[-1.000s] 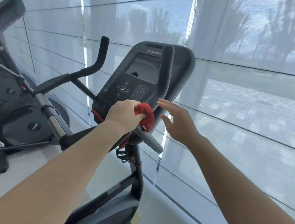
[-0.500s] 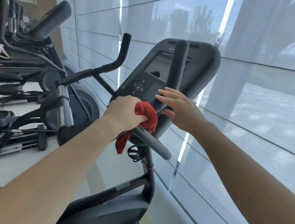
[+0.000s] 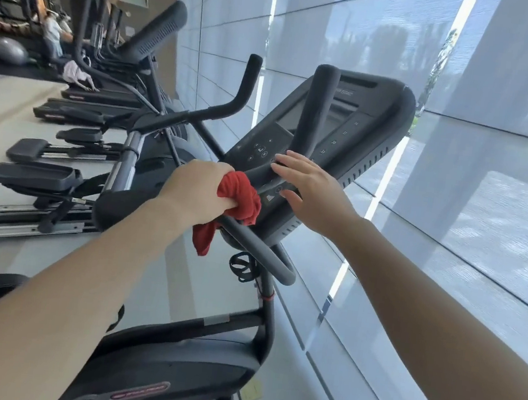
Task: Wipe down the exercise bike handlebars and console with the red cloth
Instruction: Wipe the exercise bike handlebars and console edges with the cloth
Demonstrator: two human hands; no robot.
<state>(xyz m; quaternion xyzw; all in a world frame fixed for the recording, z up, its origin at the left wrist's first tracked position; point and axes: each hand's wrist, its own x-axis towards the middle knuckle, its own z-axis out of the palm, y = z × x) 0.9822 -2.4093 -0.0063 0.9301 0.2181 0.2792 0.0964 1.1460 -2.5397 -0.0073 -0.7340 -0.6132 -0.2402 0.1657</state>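
The left hand point(image 3: 196, 188) is clenched round the bunched red cloth point(image 3: 239, 200). A tail of cloth hangs below the hand, and the wad is pressed where the near handlebar point(image 3: 260, 249) meets the lower edge of the console point(image 3: 365, 119). The right hand point(image 3: 313, 192), fingers straight, lies against the keypad just right of the cloth. From the left hand the bar runs down and right toward the person, and the console face lies up and beyond. The left hand looks best placed to wipe.

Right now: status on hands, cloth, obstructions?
Left hand grips red cloth against lower handlebar. Right hand open, fingers at console. Upright grip stands before the screen.
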